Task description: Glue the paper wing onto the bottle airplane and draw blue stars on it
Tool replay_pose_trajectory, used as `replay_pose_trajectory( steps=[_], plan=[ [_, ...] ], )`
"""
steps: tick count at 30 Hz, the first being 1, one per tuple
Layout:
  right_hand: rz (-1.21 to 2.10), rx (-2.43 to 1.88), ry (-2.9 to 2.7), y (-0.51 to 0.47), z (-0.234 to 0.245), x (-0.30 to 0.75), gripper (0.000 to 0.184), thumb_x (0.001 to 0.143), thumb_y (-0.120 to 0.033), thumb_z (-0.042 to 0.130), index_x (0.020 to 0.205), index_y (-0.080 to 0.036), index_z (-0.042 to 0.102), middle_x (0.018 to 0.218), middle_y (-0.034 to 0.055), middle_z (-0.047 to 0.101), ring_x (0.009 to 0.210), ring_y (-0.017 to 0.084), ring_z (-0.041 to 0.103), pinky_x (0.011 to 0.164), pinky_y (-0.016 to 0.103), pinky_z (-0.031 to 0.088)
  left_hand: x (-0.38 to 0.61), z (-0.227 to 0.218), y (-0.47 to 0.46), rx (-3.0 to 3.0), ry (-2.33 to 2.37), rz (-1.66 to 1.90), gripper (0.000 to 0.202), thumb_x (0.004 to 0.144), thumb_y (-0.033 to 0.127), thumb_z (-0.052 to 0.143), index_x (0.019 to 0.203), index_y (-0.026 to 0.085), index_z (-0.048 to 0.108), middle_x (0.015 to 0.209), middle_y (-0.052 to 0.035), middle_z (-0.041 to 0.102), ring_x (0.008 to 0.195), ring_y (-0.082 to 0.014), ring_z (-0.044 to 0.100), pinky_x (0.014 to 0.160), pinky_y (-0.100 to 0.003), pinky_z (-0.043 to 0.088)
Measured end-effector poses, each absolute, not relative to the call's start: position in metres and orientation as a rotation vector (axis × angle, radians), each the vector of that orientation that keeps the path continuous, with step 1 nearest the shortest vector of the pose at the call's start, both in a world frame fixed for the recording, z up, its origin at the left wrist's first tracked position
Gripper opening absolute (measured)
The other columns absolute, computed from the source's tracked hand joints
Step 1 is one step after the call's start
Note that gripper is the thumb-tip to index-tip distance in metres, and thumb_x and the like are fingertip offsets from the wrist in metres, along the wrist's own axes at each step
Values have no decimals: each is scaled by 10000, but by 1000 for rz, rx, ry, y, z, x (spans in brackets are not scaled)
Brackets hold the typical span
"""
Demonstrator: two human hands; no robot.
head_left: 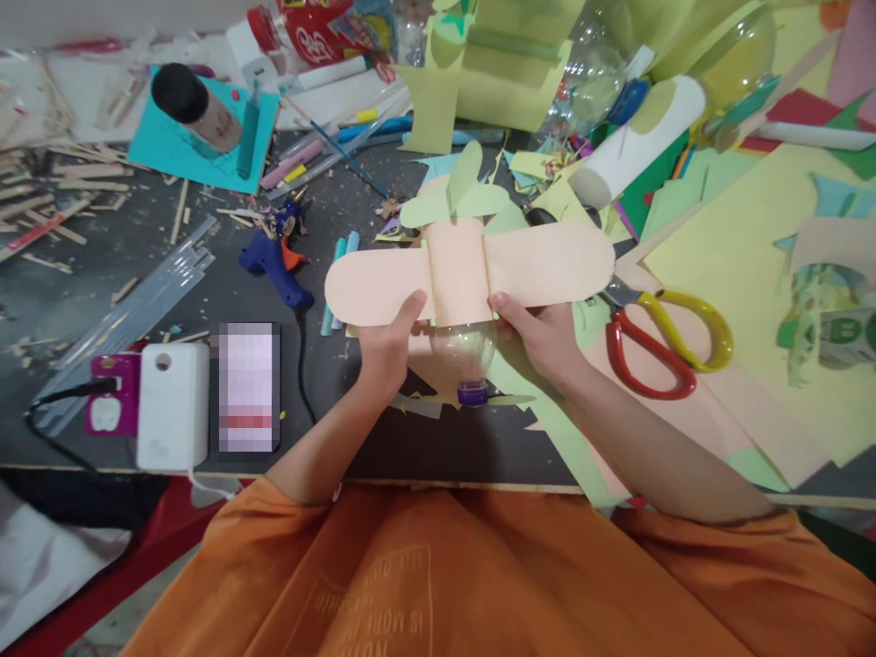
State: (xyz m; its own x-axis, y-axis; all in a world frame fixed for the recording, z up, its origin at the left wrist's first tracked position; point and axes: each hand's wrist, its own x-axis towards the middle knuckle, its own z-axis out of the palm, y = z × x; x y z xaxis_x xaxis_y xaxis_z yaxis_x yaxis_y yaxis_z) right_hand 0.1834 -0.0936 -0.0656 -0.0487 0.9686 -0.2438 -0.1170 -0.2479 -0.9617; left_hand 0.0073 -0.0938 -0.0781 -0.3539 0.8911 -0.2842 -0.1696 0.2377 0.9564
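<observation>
Between my two hands is a model airplane [457, 274] built on a clear plastic bottle. Pale peach paper wraps the bottle's body, and its neck with a purple cap [472, 392] points toward me. Rounded peach paper wings [554, 260] stick out on both sides, and light green paper tail fins [465, 178] stand at the far end. My left hand [387, 347] is closed on the left wing's root, thumb on top. My right hand [540, 333] pinches the right wing's root likewise. The other fingers are hidden beneath the wings.
Scissors [667, 342] with red and yellow handles lie right of my right hand. A blue glue gun [277, 265] with a cord, a phone [249, 388] and a white power bank [173, 406] lie to the left. Paper sheets [718, 246] cover the right side; wood sticks litter the far left.
</observation>
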Motion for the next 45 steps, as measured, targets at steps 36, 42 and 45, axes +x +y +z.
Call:
replay_pose_trajectory(
  steps=[36,42,45],
  plan=[
    [1505,-1287,-961,-92,-68,181,661,627,-791,841,492,-227,526,441,-51,446,403,80,405,429,268,409,13,-62,-90,647,1447,1239,267,666,274,807,596,223,554,498,57,546,497,-93,549,534,-237,501],
    [1502,-1276,-970,-93,-69,182,643,637,-774,849,508,-225,540,451,-45,461,408,80,414,423,264,408,14,-60,-88,653,1452,1189,262,701,267,785,590,220,552,488,50,518,477,-109,524,494,-265,459],
    [1495,-1266,-948,-92,-70,181,640,623,-766,862,507,-225,542,447,-45,462,400,77,408,410,257,395,13,-61,-88,669,1454,1188,265,723,234,778,597,218,546,499,52,513,480,-109,522,510,-271,463]
  ],
)
